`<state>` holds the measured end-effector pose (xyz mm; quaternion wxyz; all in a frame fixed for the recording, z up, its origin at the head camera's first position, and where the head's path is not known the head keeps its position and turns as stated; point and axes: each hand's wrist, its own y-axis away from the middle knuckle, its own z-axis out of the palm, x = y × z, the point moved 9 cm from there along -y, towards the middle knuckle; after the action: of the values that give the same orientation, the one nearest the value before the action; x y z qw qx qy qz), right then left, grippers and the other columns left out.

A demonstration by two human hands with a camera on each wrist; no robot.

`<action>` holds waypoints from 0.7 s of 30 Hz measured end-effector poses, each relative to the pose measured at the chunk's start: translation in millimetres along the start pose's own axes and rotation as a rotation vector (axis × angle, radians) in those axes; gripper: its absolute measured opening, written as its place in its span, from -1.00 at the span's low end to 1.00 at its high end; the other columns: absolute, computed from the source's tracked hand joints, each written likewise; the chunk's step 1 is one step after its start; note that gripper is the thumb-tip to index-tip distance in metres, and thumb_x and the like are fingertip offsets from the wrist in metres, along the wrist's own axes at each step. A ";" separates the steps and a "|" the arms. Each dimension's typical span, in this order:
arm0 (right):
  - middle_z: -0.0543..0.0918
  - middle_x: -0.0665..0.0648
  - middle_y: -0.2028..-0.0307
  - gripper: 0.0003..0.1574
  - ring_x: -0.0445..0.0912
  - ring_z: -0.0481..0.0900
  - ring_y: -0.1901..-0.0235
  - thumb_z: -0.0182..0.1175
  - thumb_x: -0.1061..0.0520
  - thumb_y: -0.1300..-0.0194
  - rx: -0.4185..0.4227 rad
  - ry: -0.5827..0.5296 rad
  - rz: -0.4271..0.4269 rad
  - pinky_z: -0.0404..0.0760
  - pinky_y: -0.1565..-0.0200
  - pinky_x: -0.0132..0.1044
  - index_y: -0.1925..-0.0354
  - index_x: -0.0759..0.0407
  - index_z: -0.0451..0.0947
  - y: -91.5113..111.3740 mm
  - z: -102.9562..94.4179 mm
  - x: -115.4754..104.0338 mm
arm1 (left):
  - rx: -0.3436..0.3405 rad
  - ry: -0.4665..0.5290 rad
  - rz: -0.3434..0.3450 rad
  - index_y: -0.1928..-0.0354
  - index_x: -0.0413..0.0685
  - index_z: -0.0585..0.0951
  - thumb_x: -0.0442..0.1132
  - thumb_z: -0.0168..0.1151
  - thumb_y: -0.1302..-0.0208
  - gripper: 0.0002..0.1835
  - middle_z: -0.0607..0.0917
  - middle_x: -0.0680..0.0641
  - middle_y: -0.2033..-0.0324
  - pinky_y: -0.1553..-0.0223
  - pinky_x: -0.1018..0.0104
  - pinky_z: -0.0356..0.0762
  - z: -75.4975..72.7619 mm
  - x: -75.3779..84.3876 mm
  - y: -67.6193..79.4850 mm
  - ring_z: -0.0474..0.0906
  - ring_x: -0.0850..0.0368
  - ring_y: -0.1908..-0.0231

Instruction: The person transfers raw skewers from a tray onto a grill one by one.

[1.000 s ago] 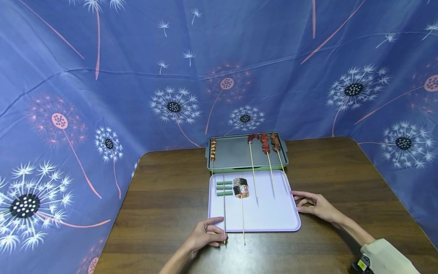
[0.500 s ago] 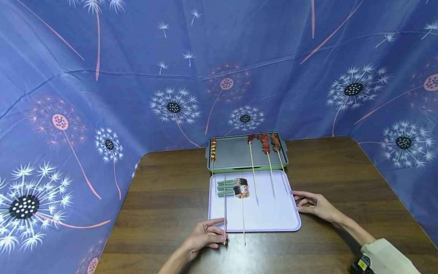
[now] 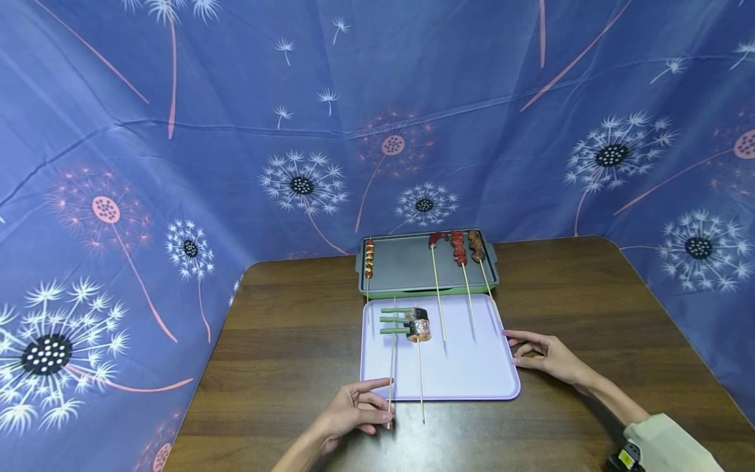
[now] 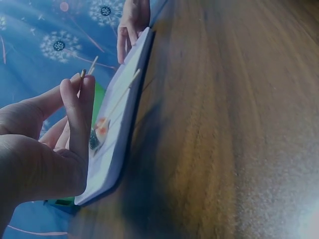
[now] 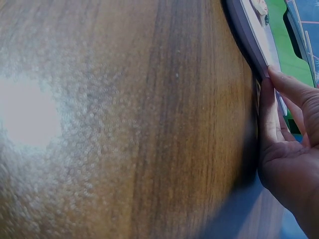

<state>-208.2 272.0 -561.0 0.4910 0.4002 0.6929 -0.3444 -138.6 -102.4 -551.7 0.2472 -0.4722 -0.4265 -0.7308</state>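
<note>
My left hand (image 3: 356, 412) pinches the lower end of a skewer (image 3: 394, 354) between thumb and fingers, near the front edge of the lilac tray (image 3: 466, 377). Three green bean-like pieces (image 3: 394, 331) cross that stick. In the head view their right ends overlap a skewer of dark-skinned fish-like chunks (image 3: 419, 324), whose stick extends past the tray's front rim. My right hand (image 3: 545, 356) grips the tray's right rim; in the right wrist view the thumb (image 5: 291, 87) lies on the rim with a finger against its outer side. The left wrist view shows the pinched stick end upright between the fingertips.
Behind the tray stands a dark grill pan (image 3: 407, 262) on a green base. A thin red-and-white skewer (image 3: 369, 259) lies at its left. At its right are a curled red skewer (image 3: 438, 239), a red meat skewer (image 3: 458, 248) and a brown meat skewer (image 3: 476, 246).
The green skewer's top has moved right, its pieces now overlapping the fish-like chunks, and its stick leans. My left hand has shifted very slightly right; the right hand stays on the tray rim.
</note>
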 end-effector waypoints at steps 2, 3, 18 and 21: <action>0.70 0.19 -0.03 -0.31 -0.25 0.73 0.15 0.30 0.37 -0.33 0.002 0.000 0.000 0.64 0.13 -0.52 -0.32 0.62 0.32 -0.2 -0.1 0.4 | 0.000 0.001 0.003 -0.44 -0.30 0.38 -0.41 0.45 -0.18 -0.23 0.82 0.05 0.27 0.45 0.52 0.63 1.7 2.3 1.1 0.75 0.28 0.35; 0.71 0.16 -0.03 -0.31 -0.25 0.73 0.15 0.30 0.37 -0.32 0.007 -0.004 0.001 0.64 0.13 -0.52 -0.32 0.62 0.33 -0.2 -0.1 0.4 | 0.001 0.002 0.004 -0.44 -0.31 0.38 -0.41 0.45 -0.18 -0.23 0.82 0.04 0.26 0.44 0.52 0.63 2.5 3.3 1.5 0.75 0.29 0.35; 0.70 0.15 -0.02 -0.34 -0.24 0.73 0.16 0.29 0.38 -0.32 0.021 0.003 -0.002 0.62 0.13 -0.53 -0.31 0.60 0.35 0.5 -0.3 0.2 | 0.005 0.000 0.042 -0.45 -0.35 0.34 -0.45 0.42 -0.18 -0.22 0.82 0.05 0.27 0.48 0.56 0.60 4.7 22.4 -3.1 0.73 0.31 0.41; 0.71 0.11 -0.01 -0.34 -0.25 0.73 0.16 0.29 0.38 -0.32 0.020 -0.001 -0.015 0.62 0.15 -0.52 -0.31 0.61 0.35 1.3 -0.9 -1.3 | 0.014 -0.013 0.048 -0.45 -0.34 0.35 -0.45 0.42 -0.18 -0.22 0.81 0.05 0.26 0.48 0.55 0.60 3.5 28.3 -6.9 0.73 0.31 0.41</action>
<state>-207.1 273.2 -559.6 0.4847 0.3998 0.6921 -0.3552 -154.4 -94.7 -528.2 0.2653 -0.4854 -0.4215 -0.7186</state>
